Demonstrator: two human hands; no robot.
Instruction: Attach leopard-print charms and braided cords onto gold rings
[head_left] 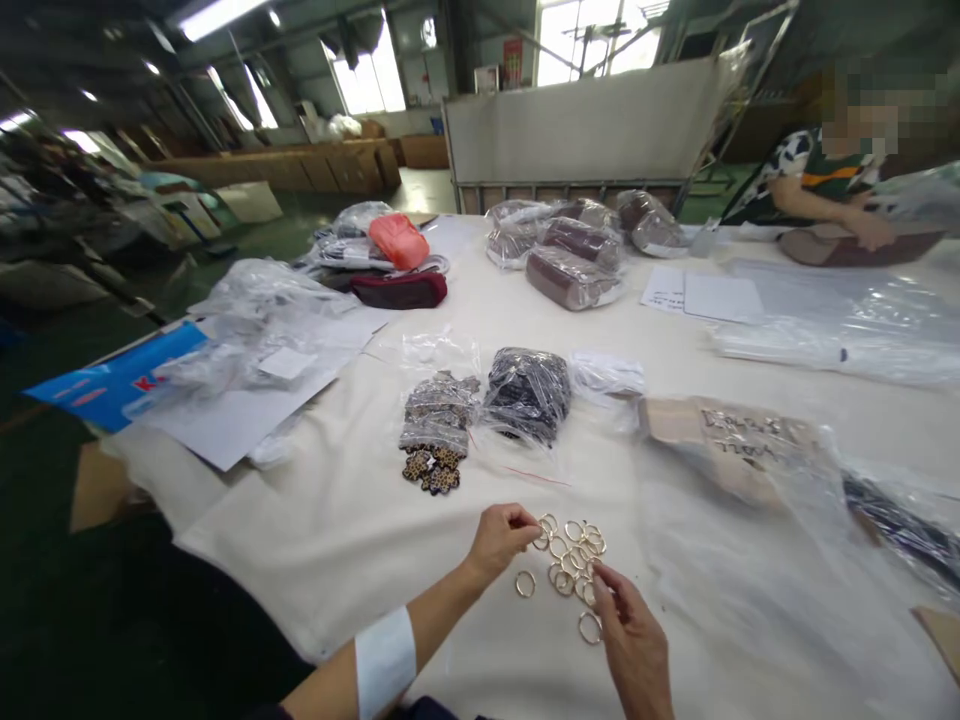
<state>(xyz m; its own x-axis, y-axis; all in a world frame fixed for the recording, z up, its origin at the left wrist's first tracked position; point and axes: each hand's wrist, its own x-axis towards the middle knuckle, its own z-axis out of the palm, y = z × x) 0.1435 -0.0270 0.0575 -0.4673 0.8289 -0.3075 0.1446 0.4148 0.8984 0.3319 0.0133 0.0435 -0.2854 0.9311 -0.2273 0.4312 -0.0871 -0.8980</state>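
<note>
- white cloth covers a long work table [337,520] in a dim factory hall with bright windows behind.
- gold metal rings [574,555] lie in a loose pile on the cloth near the front edge, between both hands.
- left hand [499,540], a white band on its forearm, pinches a ring at the pile's left edge with thumb and fingertips.
- right hand [634,645] rests its curled fingers on the pile's near right side; i cannot tell whether they grip a ring.
- one stray ring [525,584] lies just left of the pile, another [589,627] beside the right hand.
- behind sit a bag of leopard-print pieces [439,415] and a dark bag [527,393].
- a co-worker's arm [825,205] rests at the far right corner.
</note>
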